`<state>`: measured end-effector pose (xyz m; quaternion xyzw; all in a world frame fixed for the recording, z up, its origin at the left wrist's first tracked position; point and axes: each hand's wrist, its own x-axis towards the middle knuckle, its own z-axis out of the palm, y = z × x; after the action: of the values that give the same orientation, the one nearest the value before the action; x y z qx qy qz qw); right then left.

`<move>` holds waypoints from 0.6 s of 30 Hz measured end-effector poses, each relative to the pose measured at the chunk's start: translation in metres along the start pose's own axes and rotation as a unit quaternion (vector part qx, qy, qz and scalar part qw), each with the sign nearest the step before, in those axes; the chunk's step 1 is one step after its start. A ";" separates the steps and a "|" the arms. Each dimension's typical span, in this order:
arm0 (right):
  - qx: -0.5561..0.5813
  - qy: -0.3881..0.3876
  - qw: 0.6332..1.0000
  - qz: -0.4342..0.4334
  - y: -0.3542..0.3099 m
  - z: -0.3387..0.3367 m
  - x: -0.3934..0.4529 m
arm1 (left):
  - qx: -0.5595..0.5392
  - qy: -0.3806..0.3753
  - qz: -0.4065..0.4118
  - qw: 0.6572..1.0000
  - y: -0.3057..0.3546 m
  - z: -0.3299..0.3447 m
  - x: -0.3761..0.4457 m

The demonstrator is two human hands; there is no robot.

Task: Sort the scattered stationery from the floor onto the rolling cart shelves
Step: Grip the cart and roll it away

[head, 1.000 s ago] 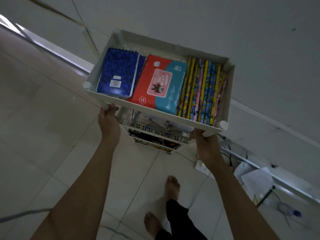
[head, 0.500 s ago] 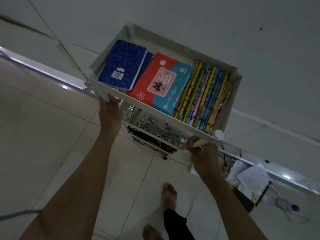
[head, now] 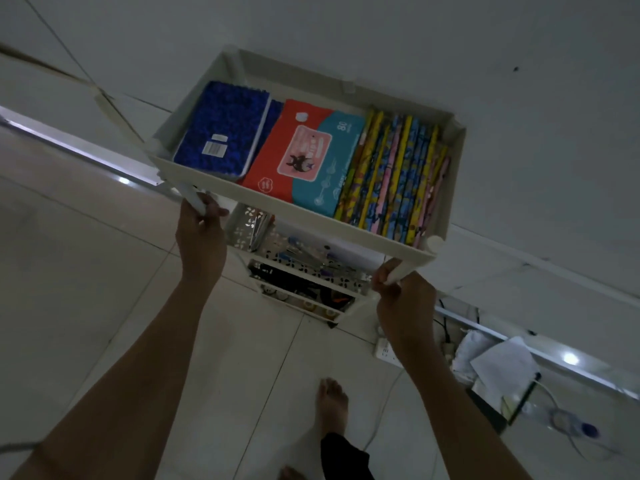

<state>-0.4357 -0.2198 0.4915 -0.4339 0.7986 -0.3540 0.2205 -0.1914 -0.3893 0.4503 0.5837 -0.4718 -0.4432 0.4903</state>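
The white rolling cart (head: 349, 233) stands close to a grey wall. Its top shelf holds a blue notebook (head: 221, 129), a red and teal wipes pack (head: 308, 157) and a row of colourful patterned pencils (head: 394, 174). Lower shelves (head: 304, 271) with perforated fronts hold pens and dark items, partly hidden under the top shelf. My left hand (head: 201, 233) grips the cart's near-left post. My right hand (head: 405, 299) grips the near-right post just under the top shelf.
Pale floor tiles (head: 86, 271) spread to the left. A white power strip (head: 388, 351) with cables lies by the wall at the right, next to loose papers (head: 502, 365) and a clear bottle (head: 568, 424). My bare foot (head: 332, 403) stands below the cart.
The cart has shifted toward the wall and sits more to the right in view. Both hands have stayed on its near posts and moved with it.
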 end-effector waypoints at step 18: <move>0.019 -0.051 0.998 0.008 0.021 0.013 -0.003 | 0.234 -0.004 0.116 0.965 -0.002 -0.014 0.002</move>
<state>-0.4367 -0.2145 0.4671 -0.4402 0.7830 -0.3451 0.2722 -0.1769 -0.3891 0.4499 0.6217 -0.6287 -0.2626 0.3864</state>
